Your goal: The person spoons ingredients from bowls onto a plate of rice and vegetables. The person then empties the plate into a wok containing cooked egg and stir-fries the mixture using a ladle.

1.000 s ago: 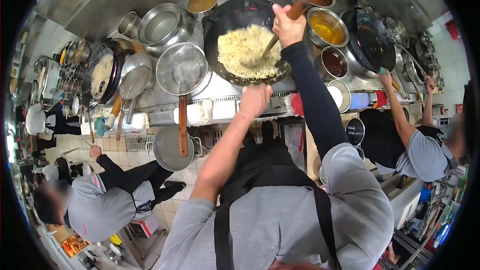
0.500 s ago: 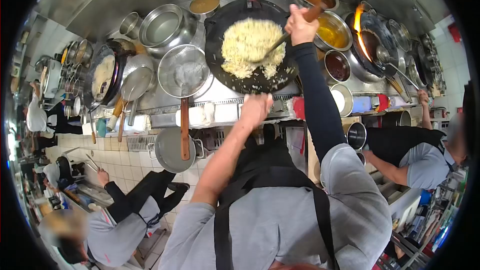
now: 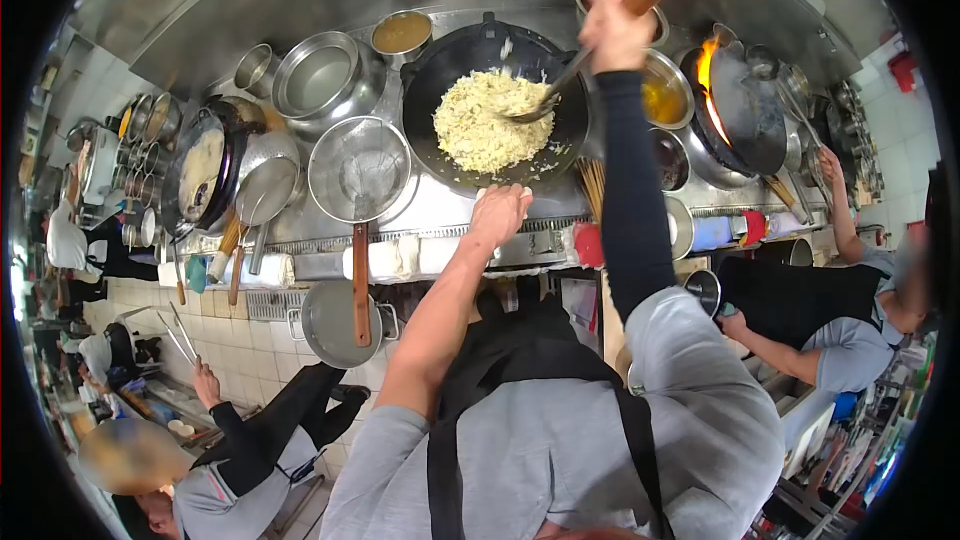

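Observation:
A black wok (image 3: pixel 425 75) holds a mound of fried rice (image 3: pixel 485 135), with a few bits in the air above it. My left hand (image 3: pixel 503 216) is closed at the wok's near rim, with a bit of white cloth showing by the fingers. My right hand (image 3: pixel 615 32), raised beyond the wok's right side and slightly blurred, grips the wooden handle of a metal ladle (image 3: pixel 567 77). The ladle's bowl rests in the right part of the rice.
On the left stand a wire-mesh strainer (image 3: pixel 359 175), a steel pot (image 3: pixel 315 80) and another wok (image 3: pixel 203 165). Flames rise by a wok (image 3: pixel 745 105) on the right, where a co-worker (image 3: pixel 845 325) holds a ladle. Another person (image 3: pixel 250 440) holds tongs at lower left. A bowl of yellow liquid (image 3: pixel 665 100) sits near my right forearm.
My right hand has moved up and away with the ladle. The rice has gathered into a tighter mound, nearer the wok's front. My left hand still holds the near rim.

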A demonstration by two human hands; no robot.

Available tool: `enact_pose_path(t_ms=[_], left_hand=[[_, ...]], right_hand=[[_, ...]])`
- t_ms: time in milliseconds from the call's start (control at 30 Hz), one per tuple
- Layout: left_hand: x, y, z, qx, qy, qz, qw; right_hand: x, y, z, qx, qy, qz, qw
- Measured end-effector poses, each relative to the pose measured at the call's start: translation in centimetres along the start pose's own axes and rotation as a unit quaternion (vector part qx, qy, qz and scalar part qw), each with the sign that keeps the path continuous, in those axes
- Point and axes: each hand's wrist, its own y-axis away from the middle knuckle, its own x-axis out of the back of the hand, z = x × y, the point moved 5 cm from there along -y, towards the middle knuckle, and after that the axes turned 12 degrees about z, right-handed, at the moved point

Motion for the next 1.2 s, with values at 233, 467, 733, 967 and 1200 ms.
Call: enact_pose_path(t_ms=[233,467,733,967,1200], left_hand=[[-2.2,0.0,-1.1,-0.008,-0.029,-0.027,0.999],[-2.7,0.2,-1.5,0.028,-0.028,-0.051,0.998],[-3.1,0.3,-1.7,0.048,-0.023,-0.056,0.997],[-2.2,0.4,-1.2,0.087,-0.027,-0.067,0.994],[-2.6,0.4,-1.7,0.077,-0.035,-0.048,0.995]], right_hand=[[-1.3,-3.2,8.8,-0.063,0.095,-0.043,0.993],[-2.7,-2.7,12.8,-0.117,0.077,-0.075,0.987],[-5.3,0.1,14.3,-0.042,0.167,-0.236,0.956],[-2.8,-1.1,13.9,0.023,0.11,-0.11,0.987],[-5.7,0.8,13.8,-0.019,-0.018,-0.087,0.996]])
